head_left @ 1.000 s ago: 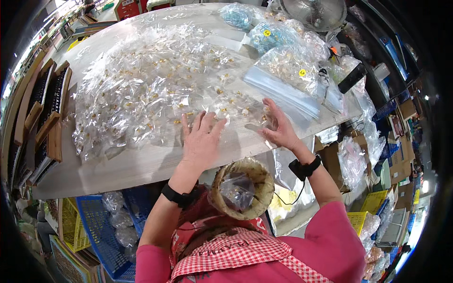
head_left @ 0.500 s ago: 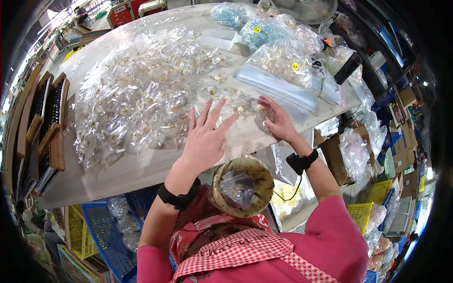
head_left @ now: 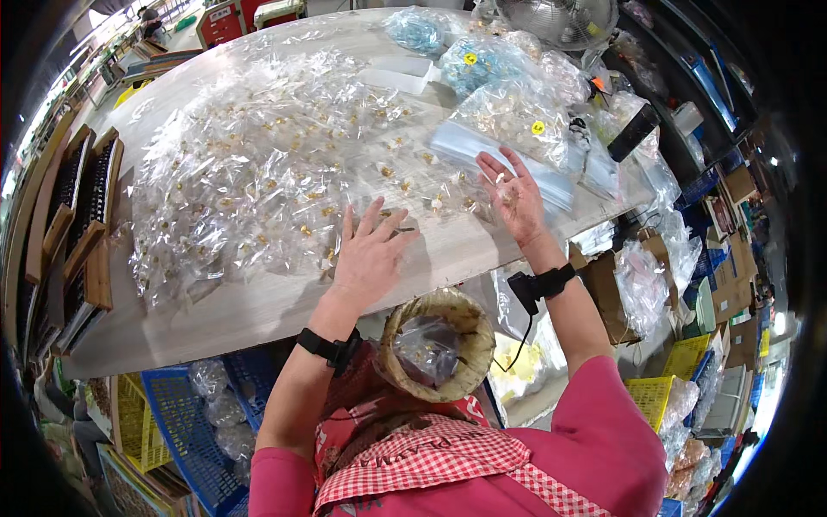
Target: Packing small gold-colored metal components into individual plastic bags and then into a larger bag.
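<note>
A broad heap of small clear plastic packets (head_left: 250,164) with tiny gold-coloured and whitish pieces covers much of the pale table (head_left: 164,332). My left hand (head_left: 370,258) is palm down with fingers spread at the heap's near right edge, above the tabletop. My right hand (head_left: 519,207) is turned palm up with fingers stretched out, near a stack of flat clear bags (head_left: 457,142). Something small and whitish shows at its palm and fingers; I cannot make out what. Several loose packets (head_left: 435,198) lie between my hands. Below the table edge, a round brown-rimmed container (head_left: 478,345) holds clear packets.
Filled bags (head_left: 491,65), a fan (head_left: 560,21) and a black cylinder (head_left: 633,133) stand at the back right. A shallow clear tray (head_left: 396,76) sits behind the heap. Wooden-framed racks (head_left: 73,233) line the left edge. Blue crates (head_left: 185,431) are below.
My right hand has turned from palm sideways to palm up and moved slightly right and up. My left hand has drawn a little left and down, away from the loose packets.
</note>
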A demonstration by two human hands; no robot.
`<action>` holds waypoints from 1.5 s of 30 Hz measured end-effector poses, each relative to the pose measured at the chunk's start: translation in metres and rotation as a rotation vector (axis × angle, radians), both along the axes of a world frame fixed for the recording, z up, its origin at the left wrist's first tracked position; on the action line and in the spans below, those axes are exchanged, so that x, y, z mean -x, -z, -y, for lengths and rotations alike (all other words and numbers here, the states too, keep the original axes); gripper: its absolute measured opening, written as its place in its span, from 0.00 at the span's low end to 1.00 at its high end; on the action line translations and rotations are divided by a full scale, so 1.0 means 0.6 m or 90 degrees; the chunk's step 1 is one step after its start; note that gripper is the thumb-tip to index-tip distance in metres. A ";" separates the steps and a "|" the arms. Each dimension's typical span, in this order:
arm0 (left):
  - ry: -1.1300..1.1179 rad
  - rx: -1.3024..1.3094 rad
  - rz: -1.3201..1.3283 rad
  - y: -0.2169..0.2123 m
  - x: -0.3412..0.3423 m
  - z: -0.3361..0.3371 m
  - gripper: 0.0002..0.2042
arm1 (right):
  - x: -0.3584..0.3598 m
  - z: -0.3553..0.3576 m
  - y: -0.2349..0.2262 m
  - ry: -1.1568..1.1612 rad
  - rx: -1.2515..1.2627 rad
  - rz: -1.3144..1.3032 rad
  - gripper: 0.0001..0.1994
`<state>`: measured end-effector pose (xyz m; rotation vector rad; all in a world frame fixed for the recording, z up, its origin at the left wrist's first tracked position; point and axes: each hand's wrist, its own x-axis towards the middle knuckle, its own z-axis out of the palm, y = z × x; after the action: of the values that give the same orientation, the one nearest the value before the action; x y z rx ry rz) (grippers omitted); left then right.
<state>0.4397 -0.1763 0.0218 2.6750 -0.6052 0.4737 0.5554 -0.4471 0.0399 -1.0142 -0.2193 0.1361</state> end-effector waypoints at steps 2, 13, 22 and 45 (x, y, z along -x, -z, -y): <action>-0.003 0.002 -0.002 -0.001 0.001 0.001 0.20 | -0.001 0.002 -0.015 0.011 -0.111 -0.018 0.27; -0.004 0.020 0.008 -0.002 0.004 0.002 0.19 | -0.012 -0.012 -0.015 -0.074 0.895 0.621 0.26; -0.008 0.013 0.013 -0.002 0.004 -0.001 0.19 | -0.009 -0.004 -0.007 0.017 0.861 0.505 0.17; -0.007 0.024 0.033 0.005 0.004 -0.001 0.20 | 0.105 -0.038 0.003 -0.133 0.947 0.720 0.11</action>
<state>0.4371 -0.1756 0.0189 2.6383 -0.5900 0.5538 0.4923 -0.4240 0.0379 -2.4819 -1.3965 -0.1517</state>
